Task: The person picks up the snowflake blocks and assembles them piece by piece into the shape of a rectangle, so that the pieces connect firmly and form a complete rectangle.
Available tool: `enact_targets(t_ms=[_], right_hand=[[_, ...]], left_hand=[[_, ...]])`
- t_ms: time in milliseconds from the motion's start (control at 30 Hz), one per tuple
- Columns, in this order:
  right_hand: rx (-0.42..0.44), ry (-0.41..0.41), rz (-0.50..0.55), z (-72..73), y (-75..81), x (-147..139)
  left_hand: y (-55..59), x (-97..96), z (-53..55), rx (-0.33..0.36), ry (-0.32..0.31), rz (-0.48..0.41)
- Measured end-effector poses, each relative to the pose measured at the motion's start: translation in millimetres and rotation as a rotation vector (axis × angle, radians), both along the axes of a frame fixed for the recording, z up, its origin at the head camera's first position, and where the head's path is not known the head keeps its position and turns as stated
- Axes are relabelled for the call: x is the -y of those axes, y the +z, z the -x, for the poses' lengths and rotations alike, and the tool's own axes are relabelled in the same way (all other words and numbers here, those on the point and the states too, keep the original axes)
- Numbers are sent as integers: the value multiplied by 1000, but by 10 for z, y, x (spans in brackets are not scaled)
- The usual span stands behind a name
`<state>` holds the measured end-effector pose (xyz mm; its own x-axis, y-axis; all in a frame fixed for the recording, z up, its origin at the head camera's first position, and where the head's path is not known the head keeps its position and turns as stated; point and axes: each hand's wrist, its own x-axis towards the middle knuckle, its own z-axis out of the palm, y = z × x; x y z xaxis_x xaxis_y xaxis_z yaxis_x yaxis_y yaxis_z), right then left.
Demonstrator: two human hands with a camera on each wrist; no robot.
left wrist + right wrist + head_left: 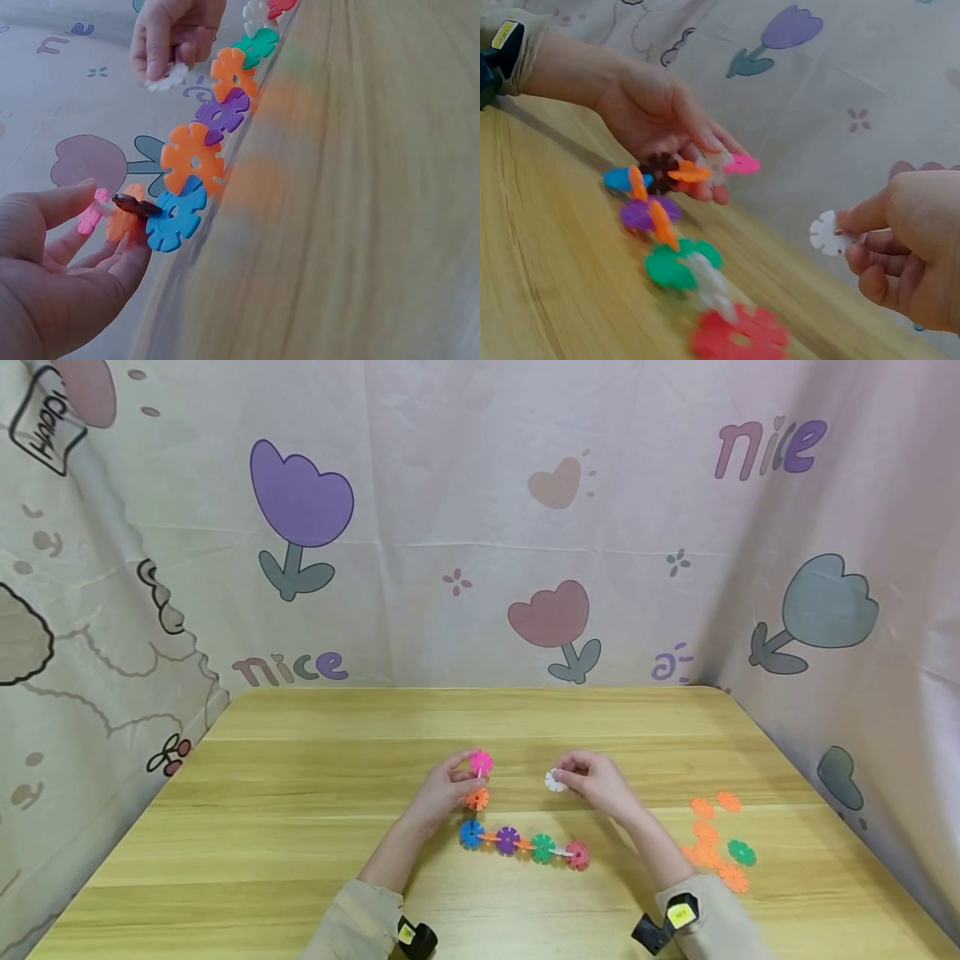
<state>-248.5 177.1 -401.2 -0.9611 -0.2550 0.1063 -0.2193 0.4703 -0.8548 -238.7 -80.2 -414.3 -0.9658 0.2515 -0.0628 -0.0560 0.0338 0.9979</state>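
A chain of interlocking plastic snowflake discs bends in an L in the head view. Its short arm runs from a blue disc [472, 834] through a brown disc [136, 205] and an orange disc [477, 799] to a pink disc [481, 763]. The long arm passes a purple disc [507, 840] and a green disc [543, 848] to a red disc [577, 855], joined by orange and white ones. With thumb and fingers, my left hand [441, 792] grips the short arm near its pink end. To the right, apart from the chain, my right hand [597, 781] pinches a white snowflake disc [825, 234].
Several loose orange discs [705, 833] lie in a cluster on the wooden table [337, 760] at the right, with a loose green disc [742, 852] beside them. A patterned cloth [435, 468] hangs behind the table's far edge and along both sides.
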Motion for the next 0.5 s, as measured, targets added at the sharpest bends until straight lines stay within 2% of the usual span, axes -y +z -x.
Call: enact_targets(t_ms=[133, 400, 500], right_hand=[[31, 5, 66, 9, -12, 121], [21, -19, 130, 45, -1, 375], [34, -4, 173, 65, -10, 456]], left_hand=[[-4, -6, 0, 7, 9, -6], [-43, -25, 25, 1, 21, 1], [-55, -29, 35, -4, 23, 4]])
